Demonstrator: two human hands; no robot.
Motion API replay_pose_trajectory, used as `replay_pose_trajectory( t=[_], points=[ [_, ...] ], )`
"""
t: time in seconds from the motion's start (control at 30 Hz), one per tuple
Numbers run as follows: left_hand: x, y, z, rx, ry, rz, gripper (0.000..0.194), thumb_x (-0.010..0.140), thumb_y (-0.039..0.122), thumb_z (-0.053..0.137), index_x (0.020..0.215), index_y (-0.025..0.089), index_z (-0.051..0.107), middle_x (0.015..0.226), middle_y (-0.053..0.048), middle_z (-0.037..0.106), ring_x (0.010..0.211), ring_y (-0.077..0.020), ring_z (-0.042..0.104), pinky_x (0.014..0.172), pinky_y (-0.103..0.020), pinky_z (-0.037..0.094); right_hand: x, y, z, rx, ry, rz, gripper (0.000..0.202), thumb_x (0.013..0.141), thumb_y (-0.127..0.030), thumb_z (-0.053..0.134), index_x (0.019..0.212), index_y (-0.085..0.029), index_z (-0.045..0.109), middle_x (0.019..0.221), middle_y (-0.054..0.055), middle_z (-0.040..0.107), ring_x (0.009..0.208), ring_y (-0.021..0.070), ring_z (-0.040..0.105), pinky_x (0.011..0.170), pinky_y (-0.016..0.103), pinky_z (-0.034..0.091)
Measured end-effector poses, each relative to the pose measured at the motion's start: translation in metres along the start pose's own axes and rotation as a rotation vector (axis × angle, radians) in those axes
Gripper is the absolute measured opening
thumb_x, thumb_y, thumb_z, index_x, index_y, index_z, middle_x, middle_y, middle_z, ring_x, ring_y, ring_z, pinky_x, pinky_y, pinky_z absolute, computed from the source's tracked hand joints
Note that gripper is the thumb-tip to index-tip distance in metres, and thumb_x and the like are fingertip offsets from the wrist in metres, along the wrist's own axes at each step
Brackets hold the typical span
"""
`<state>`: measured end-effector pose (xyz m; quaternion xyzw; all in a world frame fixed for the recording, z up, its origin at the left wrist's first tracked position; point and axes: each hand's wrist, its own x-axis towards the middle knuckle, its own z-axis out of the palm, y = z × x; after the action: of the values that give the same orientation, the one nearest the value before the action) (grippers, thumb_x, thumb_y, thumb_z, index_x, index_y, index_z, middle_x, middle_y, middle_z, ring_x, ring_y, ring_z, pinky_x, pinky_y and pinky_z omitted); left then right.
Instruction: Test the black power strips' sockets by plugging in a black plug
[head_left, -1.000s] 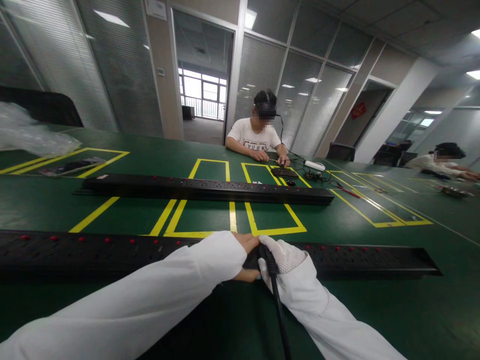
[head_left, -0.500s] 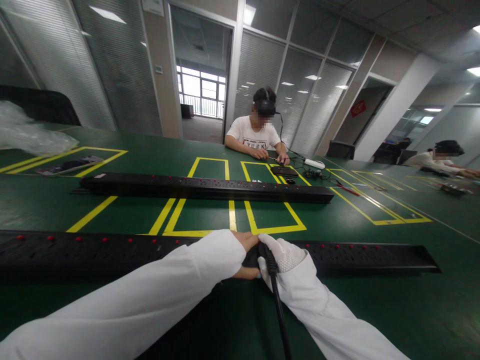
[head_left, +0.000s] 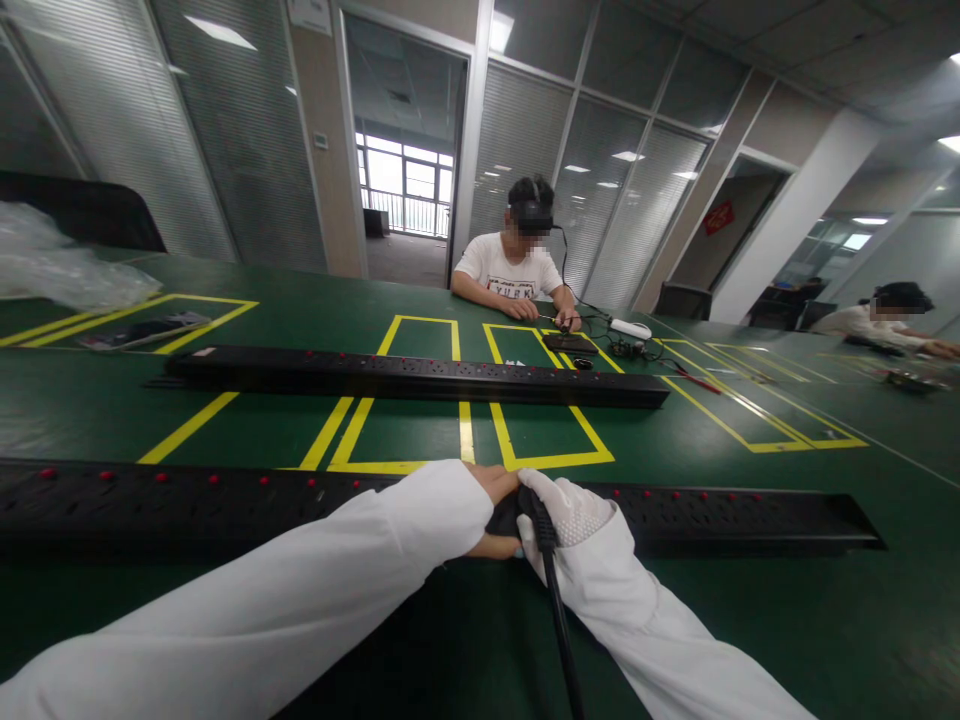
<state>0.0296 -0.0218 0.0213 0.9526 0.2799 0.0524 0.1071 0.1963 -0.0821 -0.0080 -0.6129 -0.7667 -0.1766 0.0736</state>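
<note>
A long black power strip [head_left: 757, 518] with red indicators runs across the table in front of me. My left hand [head_left: 495, 484], ungloved, is wrapped over its middle, fingers at the far side and thumb at the near side. My right hand [head_left: 581, 512], in a white dotted glove, is closed around a black plug [head_left: 541, 518] against the strip, just right of my left hand. From the plug a thick black cable [head_left: 561, 630] hangs down toward me. The plug's front end and the sockets beneath are hidden by my hands.
A second black power strip [head_left: 420, 380] lies parallel farther back on the green table [head_left: 787, 620]. Across the table sits a person [head_left: 514, 270] with small items and cables; another person [head_left: 885, 315] is at far right. Clear plastic bags [head_left: 67, 265] lie at left.
Both hands keep the same hold on the strip and the plug. Only the camera view has shifted very slightly.
</note>
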Motion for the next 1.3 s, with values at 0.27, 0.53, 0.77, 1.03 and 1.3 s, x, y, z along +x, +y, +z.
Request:
replay_pose_trajectory(
  t=[0.27, 0.53, 0.77, 1.03, 1.3],
  points=[
    [-0.002, 0.000, -0.003, 0.008, -0.027, -0.014, 0.062, 0.067, 0.060, 0.041, 0.118, 0.025, 0.036, 0.105, -0.005, 0.056, 0.091, -0.0266, 0.055, 0.075, -0.037, 0.044, 0.000, 0.000, -0.001, 0.005, -0.005, 0.000, 0.046, 0.077, -0.040, 0.036, 0.119, -0.021, 0.044, 0.077, 0.004, 0.055, 0.062, 0.0119, 0.051, 0.053, 0.020, 0.032],
    [0.005, 0.000, 0.003, -0.018, 0.020, -0.003, 0.062, 0.066, 0.058, 0.046, 0.117, 0.022, 0.039, 0.101, -0.006, 0.056, 0.086, -0.0241, 0.057, 0.071, -0.032, 0.044, 0.000, -0.002, -0.003, 0.002, -0.001, 0.007, 0.045, 0.078, -0.040, 0.036, 0.118, -0.020, 0.044, 0.078, 0.004, 0.055, 0.061, 0.0115, 0.050, 0.054, 0.021, 0.032],
    [0.006, 0.000, 0.004, -0.023, 0.039, -0.007, 0.062, 0.065, 0.058, 0.047, 0.116, 0.024, 0.039, 0.101, -0.006, 0.056, 0.085, -0.0233, 0.057, 0.071, -0.031, 0.044, 0.000, -0.001, -0.004, 0.011, 0.003, 0.001, 0.045, 0.077, -0.038, 0.037, 0.118, -0.019, 0.045, 0.077, 0.005, 0.055, 0.063, 0.0119, 0.051, 0.053, 0.020, 0.032],
    [0.005, -0.006, 0.008, 0.009, -0.014, -0.032, 0.066, 0.065, 0.061, 0.045, 0.121, 0.027, 0.034, 0.103, -0.005, 0.056, 0.087, -0.0261, 0.057, 0.071, -0.035, 0.044, 0.000, -0.001, -0.004, 0.023, 0.009, -0.004, 0.045, 0.077, -0.038, 0.037, 0.117, -0.018, 0.045, 0.077, 0.005, 0.056, 0.063, 0.0121, 0.052, 0.053, 0.020, 0.032],
    [0.010, -0.007, 0.012, 0.024, -0.032, -0.074, 0.065, 0.062, 0.060, 0.050, 0.116, 0.027, 0.039, 0.103, -0.004, 0.057, 0.085, -0.0256, 0.057, 0.068, -0.033, 0.046, 0.000, -0.002, -0.003, 0.015, 0.018, 0.005, 0.044, 0.077, -0.038, 0.037, 0.117, -0.020, 0.045, 0.076, 0.004, 0.055, 0.063, 0.0119, 0.051, 0.054, 0.020, 0.033]
  ],
)
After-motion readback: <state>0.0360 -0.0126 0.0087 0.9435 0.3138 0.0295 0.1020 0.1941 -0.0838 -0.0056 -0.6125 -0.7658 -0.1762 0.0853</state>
